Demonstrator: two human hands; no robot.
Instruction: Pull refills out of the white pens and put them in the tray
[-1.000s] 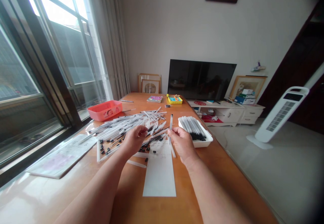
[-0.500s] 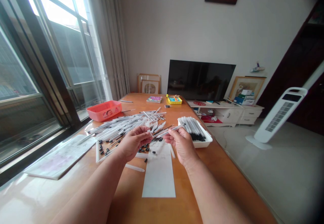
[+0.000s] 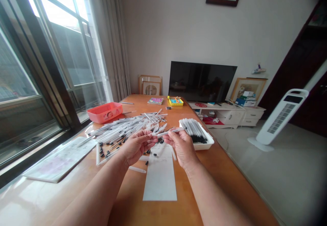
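Over the near side of the pen pile, my two hands meet at a translucent pen (image 3: 165,133). My right hand (image 3: 182,147) pinches its barrel, with the dark end pointing right. My left hand (image 3: 138,145) is closed at the pen's left end on a small translucent pen part, mostly hidden by the fingers. Beneath and beyond lies a heap of clear pen barrels (image 3: 122,130), with thin dark refills and black plugs (image 3: 102,155) scattered among them. A white tray (image 3: 208,144) right of my right hand holds a row of pens (image 3: 195,130) with black ends.
A paper strip (image 3: 160,181) lies on the wooden table (image 3: 127,202) between my forearms. A booklet (image 3: 61,161) is at left, with a red plastic basket (image 3: 104,113) behind it. A yellow box (image 3: 175,101) and a small book (image 3: 155,101) sit at the far end.
My hands have come together: the small part in my left hand, apart from the pen before, now meets the pen's left end. The pen stays in my right hand.
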